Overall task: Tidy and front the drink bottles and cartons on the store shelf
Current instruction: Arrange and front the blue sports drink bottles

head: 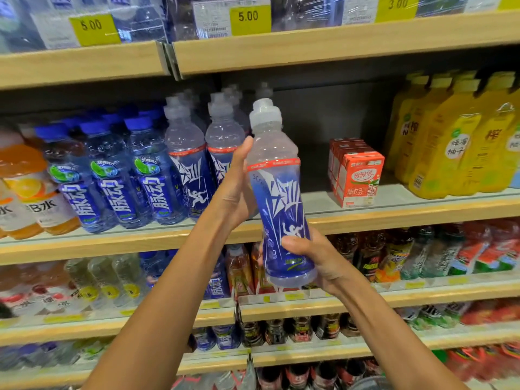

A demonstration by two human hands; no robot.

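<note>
A yellow price tag [94, 25] at upper left read 5.00, a second tag [249, 16] at upper centre 5.00, a third tag [398, 4] at upper right 3.00. Blue-capped bottles [121, 198] at left carried 脉动. Yellow juice bottles [450, 153] at right showed 蜂蜜柚子. The sports-drink bottle [277, 192] at centre bore "Scre", the rest unreadable.

Blue-labelled clear bottle [281, 198], tilted, before shelf [394, 218].

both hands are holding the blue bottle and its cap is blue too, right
Not quite. The head view shows the left hand and right hand both holding the blue bottle, but its cap is whitish and translucent, not blue.
</note>
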